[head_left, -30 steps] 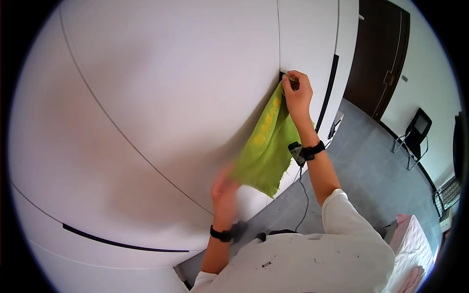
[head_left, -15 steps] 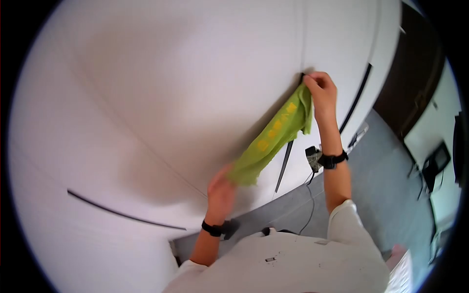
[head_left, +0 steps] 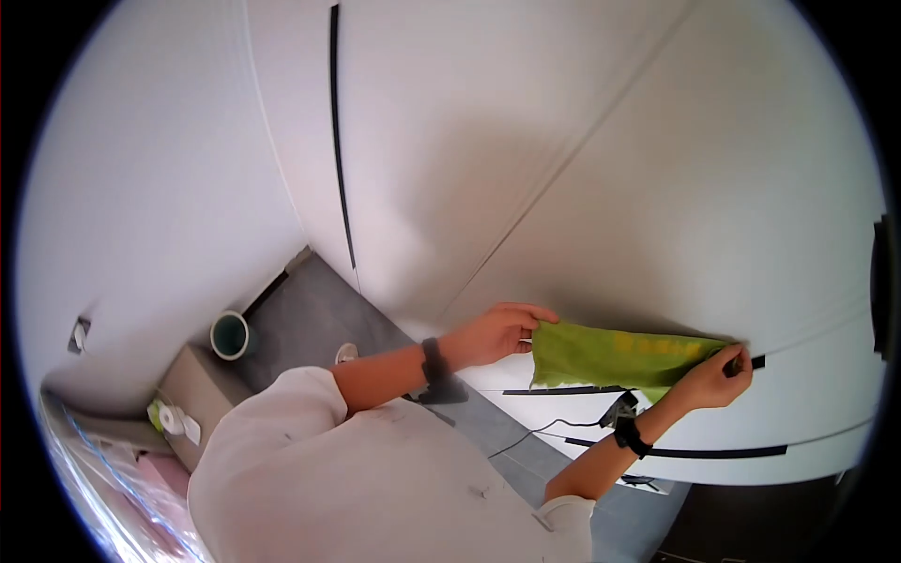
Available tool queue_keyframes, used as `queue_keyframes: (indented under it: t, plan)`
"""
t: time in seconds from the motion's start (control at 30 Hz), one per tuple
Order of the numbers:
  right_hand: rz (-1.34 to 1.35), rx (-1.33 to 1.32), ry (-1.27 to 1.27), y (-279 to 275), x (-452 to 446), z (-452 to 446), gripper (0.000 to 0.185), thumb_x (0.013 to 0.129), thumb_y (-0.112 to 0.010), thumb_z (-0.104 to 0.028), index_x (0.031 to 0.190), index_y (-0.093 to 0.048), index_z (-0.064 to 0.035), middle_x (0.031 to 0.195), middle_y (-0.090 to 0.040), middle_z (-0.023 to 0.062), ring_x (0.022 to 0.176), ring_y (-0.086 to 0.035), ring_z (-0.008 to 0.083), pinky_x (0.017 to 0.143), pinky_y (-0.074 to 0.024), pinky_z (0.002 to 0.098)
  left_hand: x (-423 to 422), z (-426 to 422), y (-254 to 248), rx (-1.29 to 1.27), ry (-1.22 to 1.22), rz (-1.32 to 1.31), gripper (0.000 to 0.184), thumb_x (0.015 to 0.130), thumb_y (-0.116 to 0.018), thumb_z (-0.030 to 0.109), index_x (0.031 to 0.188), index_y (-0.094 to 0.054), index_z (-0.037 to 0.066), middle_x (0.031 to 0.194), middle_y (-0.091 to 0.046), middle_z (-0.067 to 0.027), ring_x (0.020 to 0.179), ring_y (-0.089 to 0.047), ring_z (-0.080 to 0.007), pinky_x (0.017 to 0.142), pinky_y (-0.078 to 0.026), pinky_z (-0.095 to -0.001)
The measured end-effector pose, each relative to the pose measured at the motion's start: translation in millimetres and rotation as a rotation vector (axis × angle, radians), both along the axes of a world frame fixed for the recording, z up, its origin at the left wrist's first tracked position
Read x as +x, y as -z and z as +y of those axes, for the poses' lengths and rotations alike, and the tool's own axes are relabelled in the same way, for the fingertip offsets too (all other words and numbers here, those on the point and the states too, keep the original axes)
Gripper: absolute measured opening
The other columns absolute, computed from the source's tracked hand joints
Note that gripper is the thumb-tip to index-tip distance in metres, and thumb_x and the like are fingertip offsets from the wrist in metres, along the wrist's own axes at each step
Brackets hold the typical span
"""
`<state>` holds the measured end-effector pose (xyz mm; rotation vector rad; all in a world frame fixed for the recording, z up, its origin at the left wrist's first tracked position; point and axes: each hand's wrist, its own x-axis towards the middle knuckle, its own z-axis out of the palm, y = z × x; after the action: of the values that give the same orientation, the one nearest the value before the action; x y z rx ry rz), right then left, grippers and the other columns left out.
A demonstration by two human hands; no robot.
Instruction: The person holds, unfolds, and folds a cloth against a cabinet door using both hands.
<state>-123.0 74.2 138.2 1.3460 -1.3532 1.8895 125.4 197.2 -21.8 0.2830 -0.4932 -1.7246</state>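
A green cloth [head_left: 601, 355] with yellow lettering is stretched between my two hands, close to the white cabinet door [head_left: 657, 188]. My left hand [head_left: 497, 333] pinches its left corner between thumb and fingers. At the other end, my right hand [head_left: 721, 377] has its fingers closed on the cloth, beside a black handle strip [head_left: 758, 361]. The lower edge of the cloth hangs loose and looks frayed. Part of another black strip [head_left: 554, 390] shows just below it. Dark bands are strapped round both my wrists.
Below my right forearm is a black device [head_left: 619, 410] with a cable [head_left: 535, 433] trailing over the grey floor. A green bin [head_left: 230, 336] stands by the left wall near a brown box [head_left: 199, 389]. Plastic-wrapped items [head_left: 122, 497] lie at lower left. A tall black strip [head_left: 340, 141] runs down another door.
The view has swung round, bringing the left corner and bin into sight. The cloth now lies nearly level rather than slanting, and my left hand is no longer blurred. Both hands still hold it.
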Motion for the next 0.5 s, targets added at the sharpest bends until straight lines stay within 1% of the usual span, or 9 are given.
queue_keyframes:
  t: [0.03, 0.07, 0.13, 0.2, 0.27, 0.3, 0.33, 0.4, 0.5]
  plan:
    - [0.053, -0.002, -0.013, 2.3, 10.7, -1.2, 0.015, 0.085, -0.066, -0.013, 0.089, -0.063, 0.0014, 0.092, -0.063, 0.0103, 0.079, -0.062, 0.0192, 0.069, -0.0519, 0.0292, 5.7, -1.7, 7.9, 0.056, 0.007, -0.039, 0.029, 0.087, -0.049, 0.009, 0.115, -0.056, 0.002, 0.118, -0.056, -0.0114, 0.108, -0.054, -0.0213, 0.091, -0.043, -0.0336]
    - [0.075, 0.015, -0.025, 8.3, 18.8, -4.5, 0.015, 0.085, -0.066, -0.013, 0.089, -0.063, 0.0014, 0.092, -0.063, 0.0103, 0.079, -0.062, 0.0192, 0.069, -0.0519, 0.0292, 11.1, -8.5, 28.4, 0.073, -0.004, -0.016, 0.029, 0.087, -0.049, 0.009, 0.115, -0.056, 0.002, 0.118, -0.056, -0.0114, 0.108, -0.054, -0.0213, 0.091, -0.043, -0.0336]
    - [0.017, -0.068, -0.209, 19.9, 39.1, -4.2, 0.014, 0.087, -0.065, -0.012, 0.09, -0.063, 0.001, 0.093, -0.062, 0.0099, 0.079, -0.062, 0.019, 0.068, -0.0518, 0.0287, 27.4, -18.5, 77.0, 0.129, -0.025, 0.03, 0.028, 0.086, -0.051, 0.011, 0.112, -0.056, 0.001, 0.115, -0.056, -0.0124, 0.103, -0.055, -0.0225, 0.09, -0.044, -0.0346]
    - [0.047, 0.007, -0.266, 36.6, 84.2, 11.9, 0.013, 0.086, -0.066, -0.011, 0.091, -0.064, 0.0012, 0.09, -0.061, 0.0095, 0.078, -0.06, 0.0179, 0.066, -0.0505, 0.028, 57.6, -11.7, 114.0, 0.157, -0.04, 0.136, 0.027, 0.086, -0.05, 0.011, 0.11, -0.055, 0.001, 0.113, -0.057, -0.0123, 0.102, -0.055, -0.0231, 0.089, -0.044, -0.036]
    - [0.038, 0.04, -0.352, 52.4, 136.2, 29.8, 0.013, 0.085, -0.067, -0.011, 0.09, -0.064, 0.0009, 0.089, -0.061, 0.0092, 0.076, -0.058, 0.0172, 0.066, -0.0496, 0.0281, 96.3, 8.8, 123.7, 0.169, -0.053, 0.223, 0.026, 0.085, -0.049, 0.011, 0.109, -0.054, 0.001, 0.111, -0.057, -0.0121, 0.101, -0.055, -0.0238, 0.088, -0.045, -0.0373]
    - [0.022, 0.084, -0.376, 57.5, 149.6, 31.5, 0.013, 0.084, -0.068, -0.011, 0.088, -0.064, 0.0005, 0.086, -0.061, 0.0089, 0.076, -0.058, 0.0172, 0.067, -0.0491, 0.0293, 107.3, 18.1, 114.0, 0.254, -0.111, 0.233, 0.025, 0.085, -0.048, 0.011, 0.107, -0.054, 0.001, 0.109, -0.057, -0.0126, 0.101, -0.055, -0.0245, 0.088, -0.045, -0.0387]
    - [0.085, 0.106, -0.377, 70.3, 160.5, 30.9, 0.014, 0.086, -0.066, -0.013, 0.091, -0.065, -0.0003, 0.091, -0.062, 0.0083, 0.077, -0.059, 0.0171, 0.07, -0.0493, 0.0285, 121.1, 27.9, 110.4, 0.336, -0.164, 0.245, 0.024, 0.085, -0.047, 0.011, 0.105, -0.054, 0.0, 0.107, -0.057, -0.013, 0.101, -0.055, -0.0252, 0.088, -0.045, -0.04]
    - [0.28, 0.138, -0.406, 93.1, 181.9, 31.6, 0.008, 0.085, -0.065, -0.006, 0.091, -0.065, -0.0012, 0.091, -0.062, 0.007, 0.08, -0.058, 0.017, 0.071, -0.0487, 0.0295, 146.3, 28.8, 137.8, 0.398, -0.206, 0.247, 0.022, 0.085, -0.047, 0.012, 0.103, -0.054, 0.001, 0.105, -0.057, -0.0128, 0.1, -0.055, -0.0257, 0.088, -0.045, -0.0411]
    - [0.351, 0.326, -0.49, 122.1, 235.5, 53.6, 0.007, 0.082, -0.064, -0.003, 0.089, -0.066, -0.0038, 0.091, -0.063, 0.0071, 0.08, -0.058, 0.0187, 0.071, -0.0481, 0.0304, 198.1, 30.2, 177.3, 0.533, -0.339, 0.244, 0.017, 0.084, -0.046, 0.015, 0.094, -0.053, 0.003, 0.099, -0.057, -0.012, 0.097, -0.055, -0.028, 0.09, -0.043, -0.0431]
